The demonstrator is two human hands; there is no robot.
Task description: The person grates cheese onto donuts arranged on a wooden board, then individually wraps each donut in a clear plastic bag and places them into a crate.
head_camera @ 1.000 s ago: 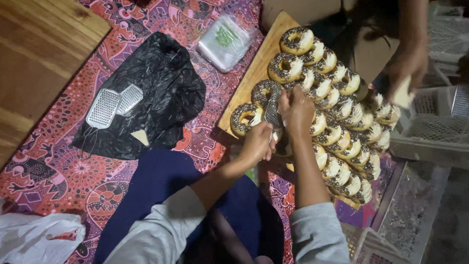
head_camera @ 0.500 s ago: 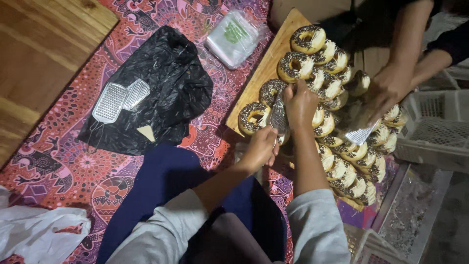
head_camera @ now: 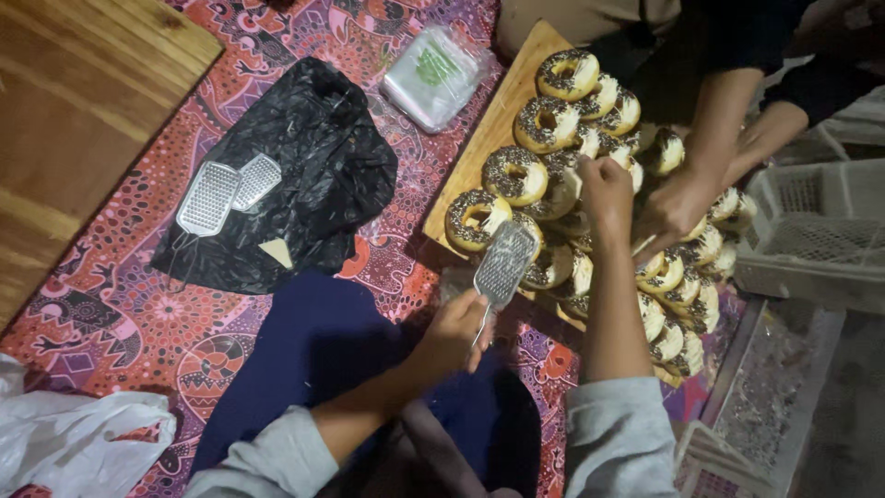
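Observation:
My left hand (head_camera: 454, 334) grips the thin handle of a small metal grater (head_camera: 504, 263), held tilted over the near edge of a wooden board (head_camera: 489, 129). The board carries rows of doughnuts (head_camera: 546, 122) with dark sprinkles and pale topping. My right hand (head_camera: 606, 189) hovers over the middle doughnuts with its fingers curled down; whether it holds anything is hidden. Another person's hand (head_camera: 671, 208) reaches onto the doughnuts just right of my right hand.
A black plastic bag (head_camera: 313, 157) lies on the patterned cloth with two more graters (head_camera: 210, 197) and a pale wedge on it. A clear plastic pack (head_camera: 431, 76) lies beyond it. White baskets (head_camera: 811, 240) stand at the right, a white bag (head_camera: 74, 443) at the lower left.
My left hand has drawn the grater back towards me, away from my right hand. My right hand has moved further over the doughnuts. The other person's hand has come in beside it.

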